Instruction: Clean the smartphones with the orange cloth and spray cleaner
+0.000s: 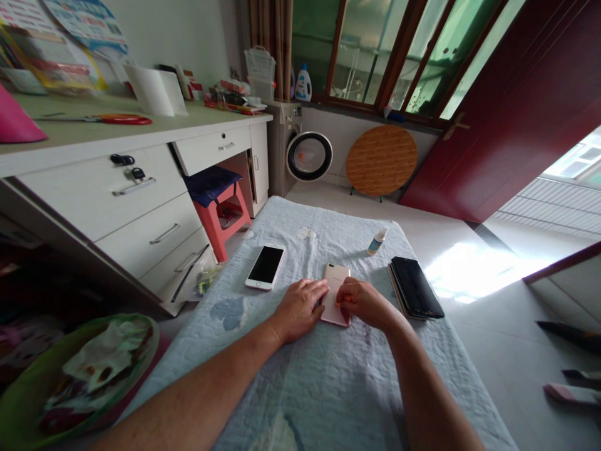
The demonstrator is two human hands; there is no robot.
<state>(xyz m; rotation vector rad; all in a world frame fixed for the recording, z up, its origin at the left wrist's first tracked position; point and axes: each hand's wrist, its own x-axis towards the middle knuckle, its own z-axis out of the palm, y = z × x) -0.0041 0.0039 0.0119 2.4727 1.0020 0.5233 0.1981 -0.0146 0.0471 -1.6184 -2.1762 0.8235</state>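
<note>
A pink phone [332, 289] lies back side up on the cloth-covered table [310, 382], its camera at the top left. My left hand [301, 307] rests at its left edge, fingers stretched out and touching it. Over the phone's right half, my right hand [360, 300] is closed in a pinch on a small orange thing, too small to make out, against the phone's back. To the left lies a white phone [266, 267] with a dark screen. A small spray bottle [377, 242] stands behind on the right. Near the right edge is a stack of dark devices [416, 287].
At the left stand a desk [164, 134] with drawers and a red stool [225, 219]. A green-rimmed bin [153, 338] is at the lower left. Farther back are a washing machine [280, 141] with its door open, a round wooden board [382, 160] and a red door [507, 100].
</note>
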